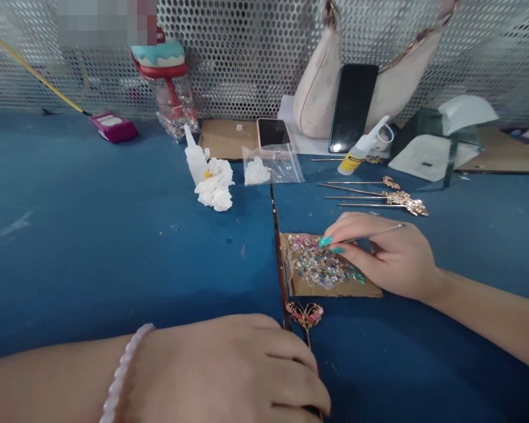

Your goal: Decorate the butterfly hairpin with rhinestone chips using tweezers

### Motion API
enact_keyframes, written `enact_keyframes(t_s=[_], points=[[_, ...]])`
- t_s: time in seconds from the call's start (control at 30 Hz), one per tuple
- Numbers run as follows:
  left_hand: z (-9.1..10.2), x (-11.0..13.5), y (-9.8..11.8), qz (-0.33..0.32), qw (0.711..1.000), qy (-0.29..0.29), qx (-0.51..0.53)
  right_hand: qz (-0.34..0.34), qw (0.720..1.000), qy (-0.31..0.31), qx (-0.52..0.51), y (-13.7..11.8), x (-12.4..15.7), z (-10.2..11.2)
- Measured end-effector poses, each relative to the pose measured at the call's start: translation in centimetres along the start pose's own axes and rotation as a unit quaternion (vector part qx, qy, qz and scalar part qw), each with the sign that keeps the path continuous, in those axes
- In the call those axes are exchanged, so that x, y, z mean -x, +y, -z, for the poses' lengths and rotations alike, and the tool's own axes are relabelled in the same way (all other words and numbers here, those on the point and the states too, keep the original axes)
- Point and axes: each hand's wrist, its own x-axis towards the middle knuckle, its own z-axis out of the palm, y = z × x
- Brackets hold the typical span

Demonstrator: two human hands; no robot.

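Observation:
In the head view my left hand (233, 370), a beaded bracelet at its wrist, is closed at the bottom around the stem of a butterfly hairpin (306, 316). The pin's gold-coloured head, set with pink stones, sticks out beyond my fingers, which hide most of the stem. My right hand (383, 255) pinches a thin metal stick tool (372, 234) with green-painted fingertips. Its tip end is hidden at the fingertips, over a heap of small multicoloured stones (321, 264). These stones are spread on a piece of cardboard (335, 290), just beyond the hairpin's head.
Behind the cardboard lie several gold-coloured hairpins (392, 198). A yellow-labelled glue bottle (353, 158), phone (354, 107), bag of white beads (258, 170), white dropper bottle (196, 161) and crumpled tissue (216, 187) stand farther back. A seam (278, 247) splits the blue tabletop (92, 247).

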Motion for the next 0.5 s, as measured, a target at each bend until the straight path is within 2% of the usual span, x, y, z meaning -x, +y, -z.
enact_keyframes(t_s=[0.23, 0.5], points=[[0.23, -0.08, -0.21, -0.005, 1.000, -0.016, -0.013, -0.026, 0.999, -0.005, -0.021, 0.24, 0.21, 0.05], [-0.13, 0.03, 0.06, 0.006, 1.000, 0.002, -0.008, -0.032, 0.998, -0.030, -0.050, 0.28, 0.27, 0.04]])
